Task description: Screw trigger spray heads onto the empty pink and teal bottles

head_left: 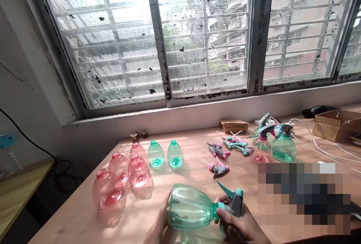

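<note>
A clear green spray bottle [191,206] lies tilted on its side above the table's front, its base to the left and its neck to the right. My left hand [160,221] is wrapped around the base, its fingers partly hidden behind the bottle. At the neck, my right hand [235,219] grips the teal and grey trigger sprayer [235,200], thumb and fingers around its collar. The sprayer sits on the bottle's mouth; how tightly, I cannot tell. Beyond my right hand lie loose sprayers, among them a pink and grey one [218,168] and a teal and grey one [239,146].
Several open red bottles [108,191] and two open green bottles [175,155] stand to the left. Bottles with sprayers fitted [284,148] stand at the back right, near white cables [313,140] and a cardboard box [328,127]. A small brown box [234,126] rests by the window.
</note>
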Tool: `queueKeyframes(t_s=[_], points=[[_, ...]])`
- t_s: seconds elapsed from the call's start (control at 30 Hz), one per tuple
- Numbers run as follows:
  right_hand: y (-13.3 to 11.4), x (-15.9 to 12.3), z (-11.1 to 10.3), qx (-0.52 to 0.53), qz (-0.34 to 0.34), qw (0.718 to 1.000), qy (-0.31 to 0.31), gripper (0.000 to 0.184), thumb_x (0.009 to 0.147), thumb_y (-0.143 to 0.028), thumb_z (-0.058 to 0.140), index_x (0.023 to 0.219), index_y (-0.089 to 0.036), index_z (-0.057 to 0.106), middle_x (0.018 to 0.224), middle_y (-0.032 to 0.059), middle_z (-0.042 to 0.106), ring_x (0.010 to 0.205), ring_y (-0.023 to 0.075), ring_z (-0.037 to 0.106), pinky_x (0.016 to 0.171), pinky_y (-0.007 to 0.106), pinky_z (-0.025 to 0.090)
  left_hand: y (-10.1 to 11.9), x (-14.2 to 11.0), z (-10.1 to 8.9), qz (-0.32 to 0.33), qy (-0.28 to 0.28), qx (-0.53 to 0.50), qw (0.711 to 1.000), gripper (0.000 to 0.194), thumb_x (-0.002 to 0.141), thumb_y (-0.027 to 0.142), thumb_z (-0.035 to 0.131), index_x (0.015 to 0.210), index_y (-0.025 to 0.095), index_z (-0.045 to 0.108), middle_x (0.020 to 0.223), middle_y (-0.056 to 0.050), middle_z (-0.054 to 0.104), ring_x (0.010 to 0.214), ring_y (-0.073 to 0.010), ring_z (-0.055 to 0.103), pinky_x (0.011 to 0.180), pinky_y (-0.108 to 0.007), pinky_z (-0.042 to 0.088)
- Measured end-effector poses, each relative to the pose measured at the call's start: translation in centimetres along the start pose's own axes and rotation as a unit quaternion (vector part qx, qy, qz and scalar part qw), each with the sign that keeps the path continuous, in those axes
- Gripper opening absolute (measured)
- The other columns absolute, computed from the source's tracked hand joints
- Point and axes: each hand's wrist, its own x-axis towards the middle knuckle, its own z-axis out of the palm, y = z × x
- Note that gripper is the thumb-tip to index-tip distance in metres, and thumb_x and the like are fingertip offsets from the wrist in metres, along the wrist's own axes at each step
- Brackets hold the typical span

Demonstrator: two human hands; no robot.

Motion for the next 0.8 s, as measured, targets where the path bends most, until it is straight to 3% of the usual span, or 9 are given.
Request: queueKeyframes(t_s=[0.13, 0.33, 0.47, 0.53, 0.63, 0.73, 0.8], points=[[-0.3, 0.0, 0.2, -0.007, -0.001, 1.000, 0.023, 0.055, 0.065, -0.057, 0.087, 0.093, -0.020, 0.059, 0.061, -0.0024, 0.069, 0.041, 0.0128, 0.058, 0.044, 0.025, 0.045, -1.2, -0.3, 0.0, 0.005, 0.038, 0.000, 0.999, 0.081, 0.085, 0.059, 0.067, 0.154, 0.040, 0.029, 0.126, -0.010, 0.061, 0.107, -0.0287, 0.066, 0.105, -0.047, 0.049], [-0.1, -0.1, 0.3, -0.020, -0.035, 0.998, 0.045, 0.054, 0.066, -0.056, 0.088, 0.095, -0.019, 0.062, 0.060, -0.0016, 0.069, 0.044, 0.0152, 0.059, 0.048, 0.029, 0.048, 0.1, 0.0, -0.5, -0.018, 0.029, 0.054, 0.998, 0.068, 0.092, 0.062, 0.053, 0.151, 0.033, 0.038, 0.134, -0.012, 0.060, 0.107, -0.0282, 0.066, 0.101, -0.043, 0.051], [0.4, 0.1, 0.1, -0.011, -0.030, 0.998, 0.056, 0.058, 0.061, -0.054, 0.091, 0.097, -0.019, 0.062, 0.058, -0.0017, 0.068, 0.044, 0.0162, 0.060, 0.048, 0.029, 0.049, 0.7, 0.4, -0.2, 0.016, 0.069, 0.095, 0.993, 0.067, 0.091, 0.063, 0.052, 0.148, 0.030, 0.045, 0.151, -0.013, 0.049, 0.128, -0.0359, 0.056, 0.107, -0.046, 0.047], [0.5, 0.2, 0.0, -0.002, -0.027, 0.998, 0.051, 0.058, 0.061, -0.054, 0.091, 0.096, -0.018, 0.062, 0.061, -0.0003, 0.070, 0.045, 0.0166, 0.062, 0.047, 0.029, 0.049, 0.7, 0.4, 0.1, 0.024, 0.051, 0.075, 0.996, 0.063, 0.093, 0.061, 0.050, 0.148, 0.030, 0.046, 0.151, -0.013, 0.050, 0.134, -0.0365, 0.051, 0.110, -0.047, 0.044], [0.4, 0.3, -0.1, 0.000, -0.023, 0.999, 0.045, 0.057, 0.062, -0.053, 0.091, 0.096, -0.018, 0.062, 0.060, -0.0003, 0.070, 0.043, 0.0161, 0.062, 0.045, 0.028, 0.049, 0.1, 0.1, 0.2, 0.026, 0.022, 0.037, 0.999, 0.062, 0.094, 0.056, 0.054, 0.150, 0.033, 0.041, 0.142, -0.012, 0.057, 0.125, -0.0334, 0.058, 0.108, -0.047, 0.046], [0.3, 0.3, -0.1, 0.002, -0.015, 0.999, 0.040, 0.058, 0.063, -0.053, 0.091, 0.097, -0.018, 0.060, 0.060, -0.0010, 0.071, 0.041, 0.0153, 0.062, 0.043, 0.026, 0.048, -1.0, -0.2, 0.2, 0.030, 0.054, 0.044, 0.997, 0.080, 0.087, 0.053, 0.068, 0.155, 0.037, 0.028, 0.139, -0.013, 0.054, 0.117, -0.0305, 0.061, 0.103, -0.044, 0.050], [0.3, 0.4, -0.1, 0.010, -0.013, 0.999, 0.028, 0.057, 0.064, -0.053, 0.090, 0.097, -0.019, 0.058, 0.061, -0.0012, 0.071, 0.040, 0.0137, 0.060, 0.041, 0.023, 0.045, -1.7, -0.4, 0.2, 0.015, 0.072, 0.053, 0.996, 0.088, 0.087, 0.054, 0.068, 0.158, 0.039, 0.018, 0.138, -0.013, 0.050, 0.111, -0.0288, 0.063, 0.096, -0.042, 0.054]])
